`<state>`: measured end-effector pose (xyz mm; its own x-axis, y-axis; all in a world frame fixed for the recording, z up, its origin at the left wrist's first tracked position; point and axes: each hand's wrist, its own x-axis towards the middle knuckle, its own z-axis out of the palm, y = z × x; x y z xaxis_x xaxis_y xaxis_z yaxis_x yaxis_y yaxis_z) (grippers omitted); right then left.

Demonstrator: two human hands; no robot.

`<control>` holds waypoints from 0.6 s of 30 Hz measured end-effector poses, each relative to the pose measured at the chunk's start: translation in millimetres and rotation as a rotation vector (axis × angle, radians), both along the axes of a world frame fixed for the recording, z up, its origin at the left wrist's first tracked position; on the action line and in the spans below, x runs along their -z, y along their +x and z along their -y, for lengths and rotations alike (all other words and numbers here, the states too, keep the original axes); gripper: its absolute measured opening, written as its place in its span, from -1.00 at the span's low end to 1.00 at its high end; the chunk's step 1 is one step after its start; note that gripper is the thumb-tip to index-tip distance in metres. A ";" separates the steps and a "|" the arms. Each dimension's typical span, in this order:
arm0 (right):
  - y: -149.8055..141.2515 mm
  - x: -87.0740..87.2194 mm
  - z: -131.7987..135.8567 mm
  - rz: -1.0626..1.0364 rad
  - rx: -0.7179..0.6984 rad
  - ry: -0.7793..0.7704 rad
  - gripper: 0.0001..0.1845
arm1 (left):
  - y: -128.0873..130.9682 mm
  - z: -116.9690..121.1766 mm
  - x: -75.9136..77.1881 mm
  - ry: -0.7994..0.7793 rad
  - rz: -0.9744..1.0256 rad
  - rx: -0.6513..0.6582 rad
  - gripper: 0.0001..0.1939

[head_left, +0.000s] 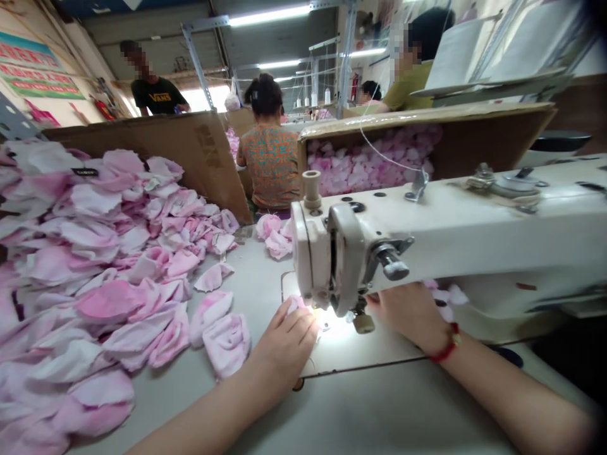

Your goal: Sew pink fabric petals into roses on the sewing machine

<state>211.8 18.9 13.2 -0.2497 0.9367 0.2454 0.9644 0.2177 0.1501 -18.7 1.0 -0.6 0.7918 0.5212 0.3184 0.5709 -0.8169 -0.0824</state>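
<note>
sewing floor, white surface [360,404]: pink fabric pieces [95,253] heaped left; left hand [284,344] on pink scrap [296,304], fingers [303,322] spread flat; right hand [412,314] by sewing machine head [346,253], grip unclear.

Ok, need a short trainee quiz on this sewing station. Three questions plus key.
1. Which hand wears the red bracelet?
2. True or false: the left hand touches pink fabric at the head of the sewing machine.
3. What fills the open cardboard box beyond the machine?

Key: 1. The right hand. 2. True. 3. Pink fabric pieces.
</note>
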 end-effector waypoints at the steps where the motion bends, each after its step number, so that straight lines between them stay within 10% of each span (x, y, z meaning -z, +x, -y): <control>1: 1.0 -0.7 -3.7 0.004 0.011 -0.002 -0.68 | 0.1 -0.5 0.4 -0.003 -0.010 -0.007 -0.67; 10: -0.9 -16.7 40.0 -0.034 -0.072 -0.127 -0.88 | 0.2 20.6 -25.6 -0.041 0.127 0.080 -0.67; 18: 1.2 -11.9 119.4 -0.606 -0.316 -0.383 -0.68 | 35.8 51.2 -37.8 -0.781 0.531 0.083 -0.84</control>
